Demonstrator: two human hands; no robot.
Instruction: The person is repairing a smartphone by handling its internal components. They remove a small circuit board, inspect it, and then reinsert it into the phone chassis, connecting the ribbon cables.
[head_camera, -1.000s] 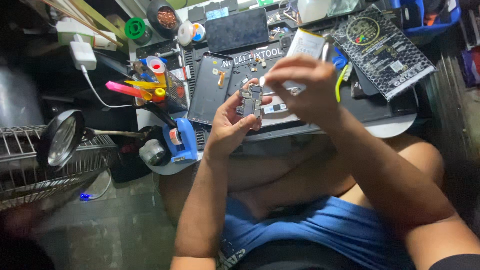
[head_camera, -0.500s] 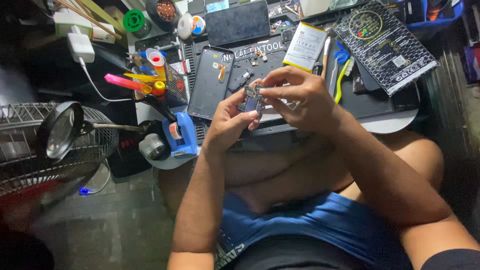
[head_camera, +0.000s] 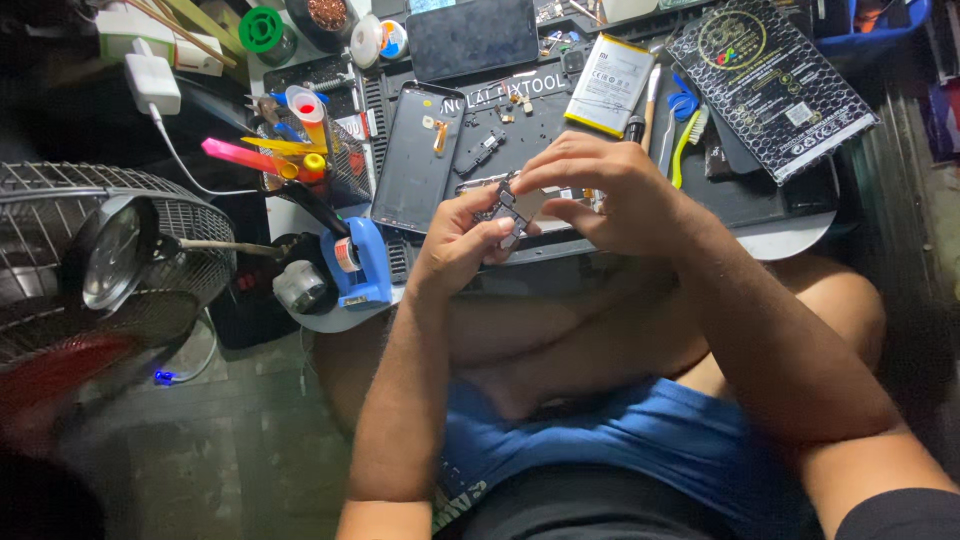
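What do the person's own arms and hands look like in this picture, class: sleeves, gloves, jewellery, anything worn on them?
Both forearms are bare from elbow to fingertips. The left hand and right hand wear no gloves, and no watch, ring or bracelet shows. The only sleeve visible is a dark edge on the right upper arm at the bottom corner. Fingernails look short and unpainted.

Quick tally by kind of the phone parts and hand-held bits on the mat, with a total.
Small circuit part held between left hand and right hand: 1
Phone back shell, dark, lying open: 1
Phone, screen dark: 1
Flat battery, white and yellow: 1
Brushes, white-handled and yellow-green: 2
Total: 6
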